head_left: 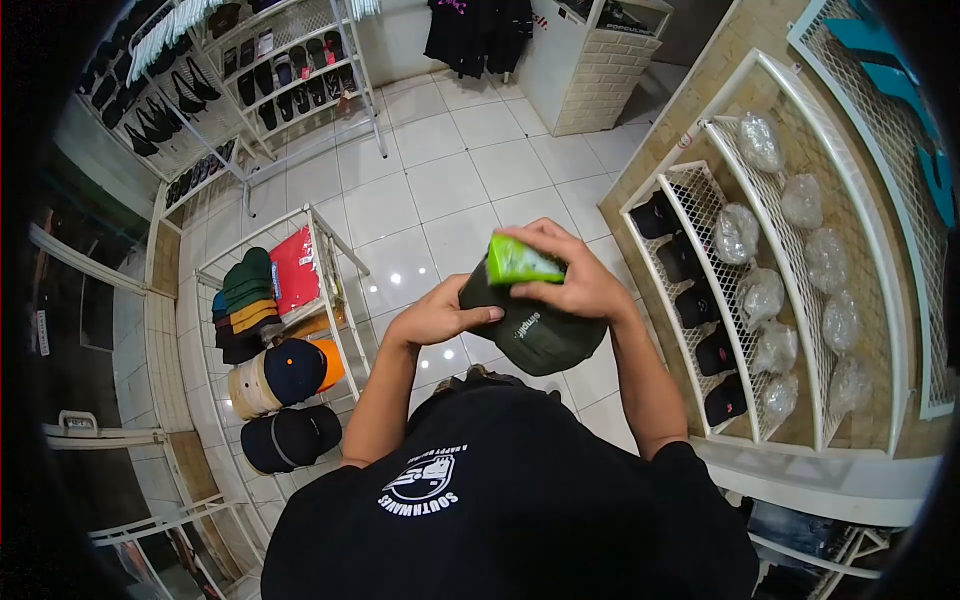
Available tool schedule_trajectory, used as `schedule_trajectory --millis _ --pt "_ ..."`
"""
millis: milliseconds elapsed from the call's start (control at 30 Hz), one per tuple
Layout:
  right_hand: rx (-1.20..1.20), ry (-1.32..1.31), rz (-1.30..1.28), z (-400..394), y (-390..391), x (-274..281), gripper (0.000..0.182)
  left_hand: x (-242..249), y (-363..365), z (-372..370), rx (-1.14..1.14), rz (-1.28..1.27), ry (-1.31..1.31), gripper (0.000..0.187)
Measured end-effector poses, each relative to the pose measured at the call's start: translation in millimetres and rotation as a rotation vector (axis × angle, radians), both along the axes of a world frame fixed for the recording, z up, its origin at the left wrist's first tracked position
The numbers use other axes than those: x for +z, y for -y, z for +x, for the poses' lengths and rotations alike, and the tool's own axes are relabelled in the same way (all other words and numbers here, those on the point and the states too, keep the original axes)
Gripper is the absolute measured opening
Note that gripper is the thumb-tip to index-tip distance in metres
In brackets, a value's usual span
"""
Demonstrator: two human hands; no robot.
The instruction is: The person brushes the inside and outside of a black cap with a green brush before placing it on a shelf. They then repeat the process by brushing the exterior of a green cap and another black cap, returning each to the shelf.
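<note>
A dark green cap (552, 342) with small pale lettering on it is held in front of my chest, its brim toward me. My left hand (437, 314) grips the cap's left side, thumb lying on the fabric. In my right hand (588, 284) is a bright green brush (522, 262), a small block with a whitish patch, pinched between thumb and fingers. It rests against or just over the cap's upper part; exact contact is hard to see.
On my left, a low white rack (335, 250) holds stacked caps (290, 368), folded beanies (248, 300) and a red packet (296, 270). To the right, mesh shelves (715, 190) carry black caps (692, 303) and plastic-wrapped items (760, 295). A counter (600, 85) stands ahead.
</note>
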State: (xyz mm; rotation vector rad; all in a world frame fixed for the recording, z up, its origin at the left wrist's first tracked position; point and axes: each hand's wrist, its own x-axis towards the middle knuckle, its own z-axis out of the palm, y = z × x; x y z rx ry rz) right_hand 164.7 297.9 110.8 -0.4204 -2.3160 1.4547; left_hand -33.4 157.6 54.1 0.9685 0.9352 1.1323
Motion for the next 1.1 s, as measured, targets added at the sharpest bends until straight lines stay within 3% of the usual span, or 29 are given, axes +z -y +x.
schedule_trajectory --millis 67,200,300,367,400,467,533,633,733,867,933,1000,1067,1100 --pt "0.091 0.054 0.453 2.2 4.4 2.7 0.067 -10.1 2.4 -7.3 -0.035 0.072 -0.148 0.039" --pt "-0.085 0.080 0.122 15.6 -21.5 -3.2 0.068 -11.6 11.4 -4.4 -0.029 0.012 -0.036 0.040" --pt "-0.023 0.038 0.318 6.5 -1.7 2.3 0.068 -17.2 5.4 0.3 -0.025 -0.043 0.025 0.040" --pt "0.028 -0.010 0.441 0.3 8.6 5.5 0.068 -17.2 2.5 4.1 -0.090 0.034 -0.105 0.040" --pt "0.020 -0.009 0.438 2.1 0.4 1.7 0.068 -17.2 2.7 4.6 -0.098 0.031 -0.106 0.040" --pt "-0.132 -0.007 0.187 6.3 -18.0 -9.1 0.068 -15.5 5.8 2.9 -0.084 -0.010 -0.014 0.038" --pt "-0.156 -0.005 0.382 8.9 -5.2 -7.6 0.069 -12.7 3.7 5.2 -0.021 -0.014 0.020 0.037" --pt "0.045 0.037 0.424 8.6 6.8 0.7 0.069 -19.5 3.4 0.3 -0.038 0.046 -0.104 0.034" --pt "-0.141 0.052 0.142 25.4 -33.7 -17.9 0.069 -9.7 8.9 2.2 0.011 -0.002 -0.037 0.032" --pt "-0.038 0.137 0.364 19.8 -4.8 -2.3 0.071 -12.0 7.8 3.1 -0.002 -0.052 -0.061 0.033" --pt "-0.010 0.132 0.295 21.0 -7.6 -6.9 0.071 -14.8 11.7 2.4 0.009 -0.016 -0.072 0.032" --pt "-0.136 0.027 0.119 27.6 -28.5 -18.3 0.070 -17.8 12.8 2.7 0.012 0.022 -0.086 0.032" --pt "-0.171 0.095 0.132 30.1 -30.5 -20.0 0.069 -21.5 11.1 4.9 0.027 0.039 -0.102 0.032" --pt "-0.106 0.087 0.255 24.0 -17.4 -11.9 0.069 -23.0 9.5 5.2 0.031 0.042 -0.100 0.032"
